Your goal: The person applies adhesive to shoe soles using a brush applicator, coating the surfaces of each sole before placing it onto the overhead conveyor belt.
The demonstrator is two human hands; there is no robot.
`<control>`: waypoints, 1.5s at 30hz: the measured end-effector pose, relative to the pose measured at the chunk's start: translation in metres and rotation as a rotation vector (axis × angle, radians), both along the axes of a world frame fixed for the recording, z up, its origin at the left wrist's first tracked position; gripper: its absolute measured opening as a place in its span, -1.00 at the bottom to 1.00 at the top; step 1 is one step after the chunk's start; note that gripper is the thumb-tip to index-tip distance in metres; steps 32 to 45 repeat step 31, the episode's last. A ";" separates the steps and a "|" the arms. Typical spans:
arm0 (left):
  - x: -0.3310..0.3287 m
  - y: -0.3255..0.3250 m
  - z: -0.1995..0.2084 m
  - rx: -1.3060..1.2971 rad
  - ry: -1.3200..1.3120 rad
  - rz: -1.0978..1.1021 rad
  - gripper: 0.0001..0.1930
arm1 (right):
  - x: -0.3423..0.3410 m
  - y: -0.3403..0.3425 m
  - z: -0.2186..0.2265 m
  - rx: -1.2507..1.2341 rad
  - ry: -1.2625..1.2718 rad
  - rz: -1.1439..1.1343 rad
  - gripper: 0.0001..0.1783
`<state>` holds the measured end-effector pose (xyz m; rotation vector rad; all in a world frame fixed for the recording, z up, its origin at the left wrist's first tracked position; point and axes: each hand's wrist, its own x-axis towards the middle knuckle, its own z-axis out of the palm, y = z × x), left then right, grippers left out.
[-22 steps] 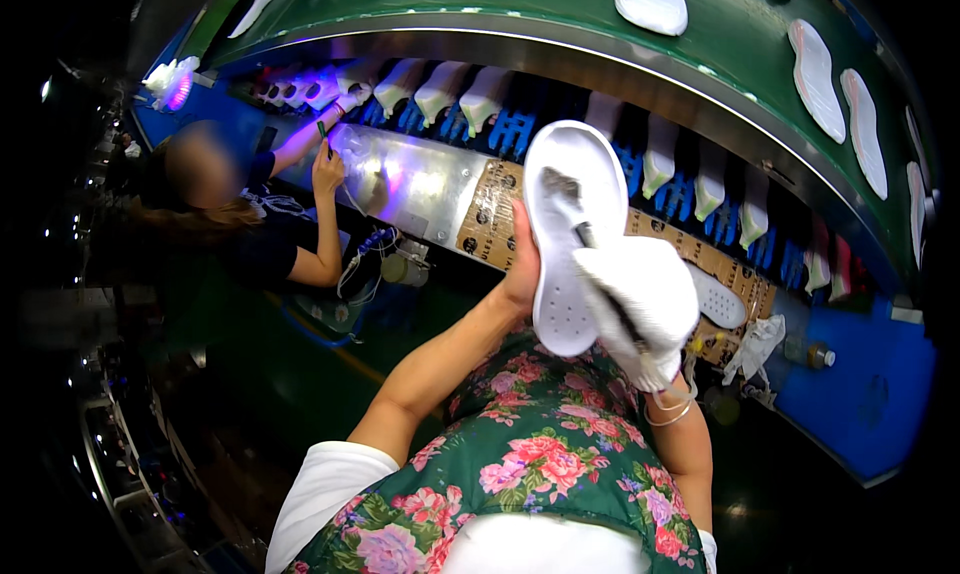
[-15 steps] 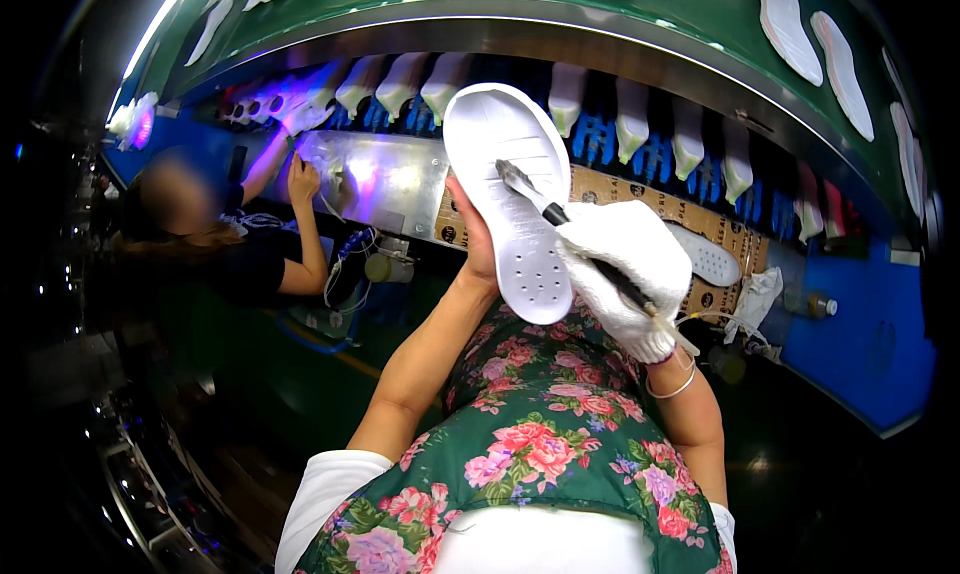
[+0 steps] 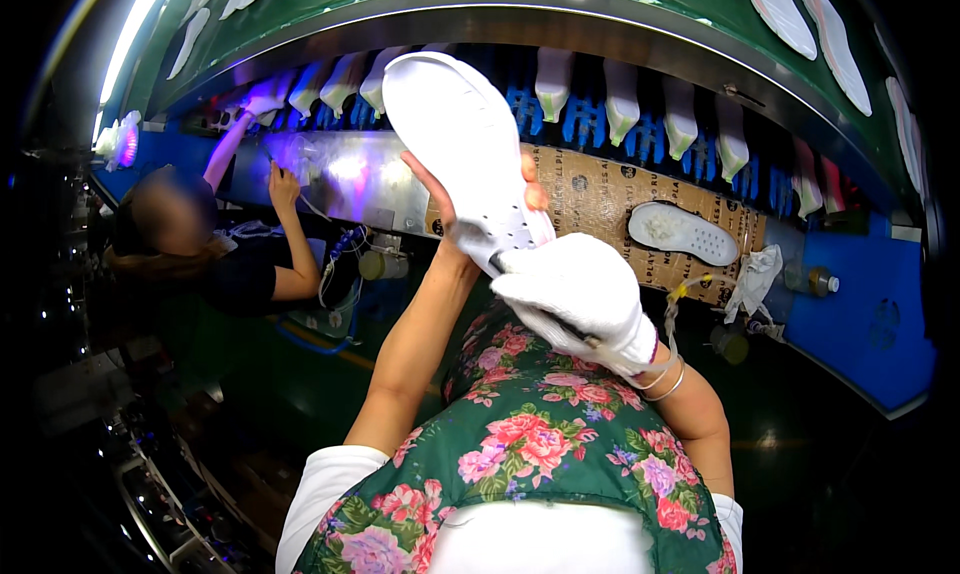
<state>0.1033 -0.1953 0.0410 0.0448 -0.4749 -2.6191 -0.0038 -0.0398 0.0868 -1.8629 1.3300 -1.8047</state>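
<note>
White shoe sole point(image 3: 462, 146) held up at chest height, tilted, before a conveyor of soles; the bare left hand point(image 3: 455, 214) grips its lower end; the right hand point(image 3: 580, 296), in a white glove, closes around a thin tool just below it; a co-worker point(image 3: 215, 254) reaches up at left.

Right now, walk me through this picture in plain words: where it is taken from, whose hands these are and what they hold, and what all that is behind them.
The picture comes from a camera worn on a person's head, looking down past a green floral apron at their own arms. The bare left hand holds up a white rubber shoe sole, its grip closed on the sole's edge. The right hand, in a white cloth glove, presses against the sole's lower end; what it grips is hidden. Behind is a long green conveyor machine carrying rows of pale soles on blue holders. One more white sole lies on a brown cardboard sheet. At left, another person reaches up to the machine.
</note>
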 end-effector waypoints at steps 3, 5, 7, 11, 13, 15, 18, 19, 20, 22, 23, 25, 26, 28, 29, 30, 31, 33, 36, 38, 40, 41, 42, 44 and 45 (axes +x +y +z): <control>0.000 -0.007 -0.005 -0.027 0.019 0.042 0.14 | -0.005 0.000 -0.004 -0.005 -0.029 -0.095 -0.65; -0.008 -0.010 -0.002 -0.024 0.131 0.003 0.22 | 0.002 -0.002 -0.005 -0.029 0.137 -0.191 -0.62; -0.009 -0.013 -0.005 -0.045 0.123 0.016 0.21 | 0.010 0.002 -0.009 0.025 0.099 -0.062 -0.63; -0.004 -0.018 -0.005 0.002 0.073 0.069 0.21 | 0.001 0.000 0.001 0.035 -0.116 0.057 -0.70; -0.005 -0.023 -0.006 -0.046 0.032 0.060 0.21 | 0.000 -0.003 -0.006 0.004 -0.037 -0.141 -0.70; -0.008 -0.027 -0.004 -0.075 0.012 0.028 0.21 | 0.006 0.000 -0.008 0.026 0.141 -0.194 -0.65; -0.007 -0.034 -0.003 -0.108 -0.041 -0.032 0.21 | 0.010 0.003 -0.008 0.067 0.049 -0.068 -0.66; -0.005 -0.035 -0.003 -0.113 -0.076 -0.055 0.21 | 0.005 0.005 0.000 0.155 -0.027 0.037 -0.68; -0.004 -0.033 -0.001 -0.106 -0.089 -0.037 0.22 | 0.005 0.004 -0.001 0.133 -0.127 0.067 -0.70; -0.004 -0.034 0.002 -0.129 -0.120 -0.069 0.23 | -0.001 0.005 0.007 0.147 -0.131 0.045 -0.76; -0.005 -0.035 0.002 -0.155 -0.149 -0.104 0.24 | 0.000 0.002 0.003 0.059 0.024 -0.068 -0.70; -0.008 -0.037 -0.002 -0.200 -0.151 -0.127 0.23 | 0.008 0.003 -0.009 0.057 0.140 -0.160 -0.62; -0.009 -0.038 0.000 -0.198 -0.164 -0.165 0.22 | 0.012 0.005 -0.017 0.059 0.181 -0.133 -0.62; -0.010 -0.043 -0.001 -0.241 -0.189 -0.219 0.17 | 0.017 0.004 -0.024 0.006 0.267 -0.162 -0.62; -0.009 -0.044 -0.002 -0.238 -0.189 -0.214 0.17 | 0.016 0.004 -0.023 0.008 0.267 -0.157 -0.62; -0.007 -0.044 -0.002 -0.244 -0.212 -0.269 0.15 | 0.014 0.004 -0.019 0.047 0.189 -0.050 -0.59; -0.007 -0.045 0.003 -0.251 -0.237 -0.326 0.13 | 0.010 0.005 -0.015 0.086 0.108 0.055 -0.56; -0.007 -0.045 0.003 -0.251 -0.237 -0.326 0.13 | 0.010 0.005 -0.015 0.086 0.108 0.055 -0.56; -0.007 -0.045 0.003 -0.251 -0.237 -0.326 0.13 | 0.010 0.005 -0.015 0.086 0.108 0.055 -0.56; -0.007 -0.045 0.003 -0.251 -0.237 -0.326 0.13 | 0.010 0.005 -0.015 0.086 0.108 0.055 -0.56; -0.007 -0.045 0.003 -0.251 -0.237 -0.326 0.13 | 0.010 0.005 -0.015 0.086 0.108 0.055 -0.56; -0.007 -0.045 0.003 -0.251 -0.237 -0.326 0.13 | 0.010 0.005 -0.015 0.086 0.108 0.055 -0.56; -0.007 -0.045 0.003 -0.251 -0.237 -0.326 0.13 | 0.010 0.005 -0.015 0.086 0.108 0.055 -0.56; -0.007 -0.045 0.003 -0.251 -0.237 -0.326 0.13 | 0.010 0.005 -0.015 0.086 0.108 0.055 -0.56; -0.007 -0.045 0.003 -0.251 -0.237 -0.326 0.13 | 0.010 0.005 -0.015 0.086 0.108 0.055 -0.56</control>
